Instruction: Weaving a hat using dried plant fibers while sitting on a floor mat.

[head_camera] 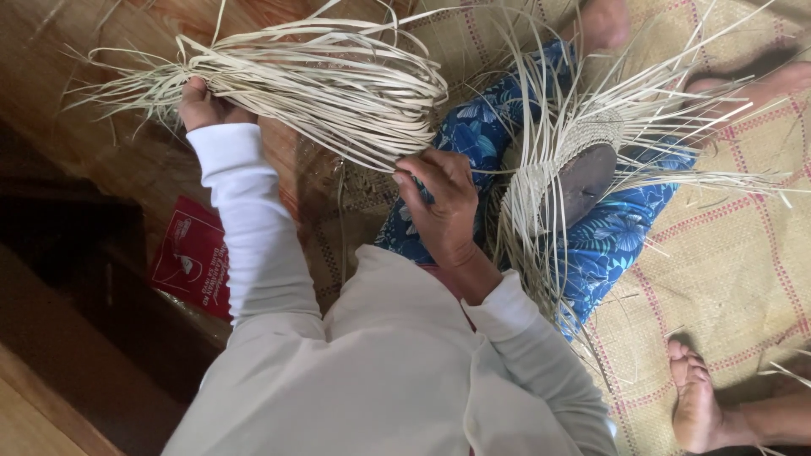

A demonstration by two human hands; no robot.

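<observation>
My left hand (203, 105) is closed around a thick bundle of pale straw strips (321, 80), gripping it near its left end, where the tips fan out. At the bundle's looped right end my right hand (439, 203) pinches a few strips between thumb and fingers. Both arms are in white long sleeves. On my lap, over blue floral trousers (481, 135), rests a partly woven straw piece (541, 181) on a dark rounded mould (583, 181). Loose strips radiate from it in all directions.
I sit on a woven mat with red lines (726, 279) laid on a wooden floor (51, 51). A red printed packet (190, 257) lies on the floor at left, beside dark wooden furniture (76, 279). Other people's bare feet show at lower right (697, 405) and upper right (786, 80).
</observation>
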